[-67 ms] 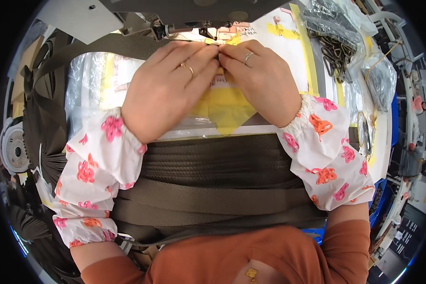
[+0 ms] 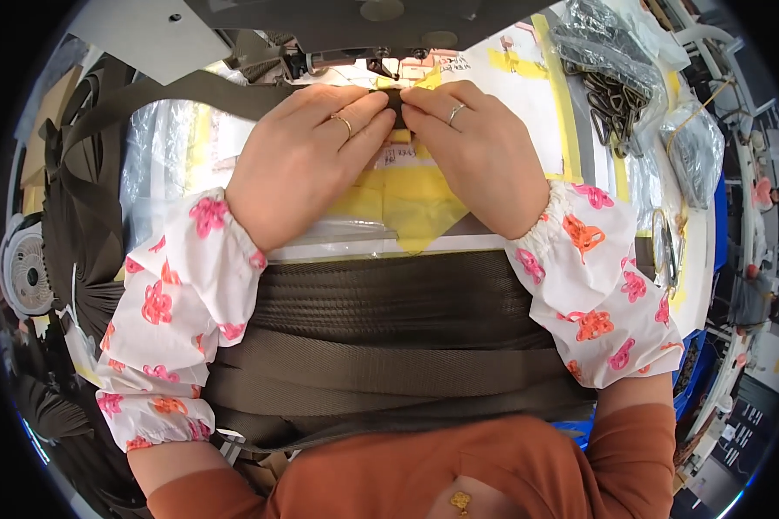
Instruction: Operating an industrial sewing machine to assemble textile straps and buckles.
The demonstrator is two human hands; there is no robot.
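Note:
My left hand (image 2: pixel 307 160) and my right hand (image 2: pixel 476 147) meet fingertip to fingertip on a dark olive webbing strap (image 2: pixel 190 91) just in front of the sewing machine's presser foot (image 2: pixel 379 65). Both pinch the strap's folded end (image 2: pixel 394 97) flat against the white machine table (image 2: pixel 528 86). The strap runs off to the left from under my left fingers. Each hand wears a ring, and floral sleeve covers reach to both wrists. Yellow tape patches (image 2: pixel 407 203) lie on the table under my hands.
The grey sewing machine head (image 2: pixel 320 22) overhangs the far edge. Wide folds of olive webbing (image 2: pixel 389 346) pile across my lap. More strap loops hang at the left (image 2: pixel 69 225). Bags of dark metal buckles (image 2: pixel 606 78) sit at the right, beside yellow tape lines.

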